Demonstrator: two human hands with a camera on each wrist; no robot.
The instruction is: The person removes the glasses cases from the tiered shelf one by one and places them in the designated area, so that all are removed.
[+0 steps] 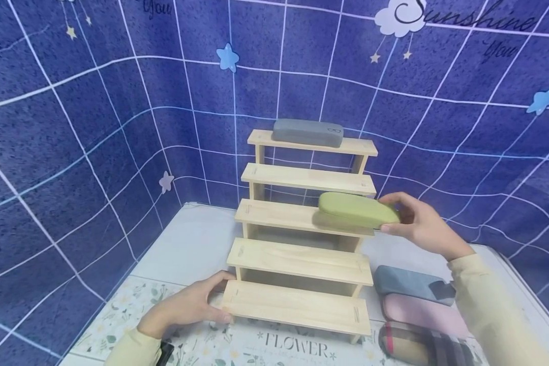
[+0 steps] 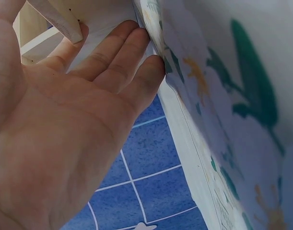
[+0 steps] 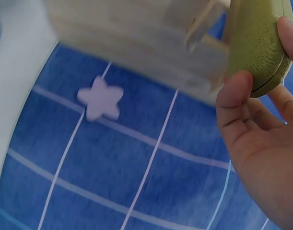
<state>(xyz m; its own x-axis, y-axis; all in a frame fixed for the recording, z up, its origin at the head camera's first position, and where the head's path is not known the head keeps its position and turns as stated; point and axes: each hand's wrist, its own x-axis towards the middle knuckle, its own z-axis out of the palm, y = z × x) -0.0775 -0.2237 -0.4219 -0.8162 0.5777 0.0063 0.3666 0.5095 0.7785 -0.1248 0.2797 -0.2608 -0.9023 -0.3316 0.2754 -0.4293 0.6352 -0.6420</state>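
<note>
My right hand pinches one end of a green glasses case between thumb and fingers. The case hangs tilted above the right part of the middle step of a wooden stepped rack. In the right wrist view its rounded fabric end sits between the fingertips. Low on the left, my left hand holds the end of the bottom step, thumb at the front and index finger behind. The left wrist view shows the other fingers extended under the rack. A grey glasses case lies on the top step.
To the rack's right lie a blue-grey case, a pink case and a plaid case, partly covered by my right sleeve. A flower-print mat covers the front of the white table. Behind hangs a blue gridded cloth.
</note>
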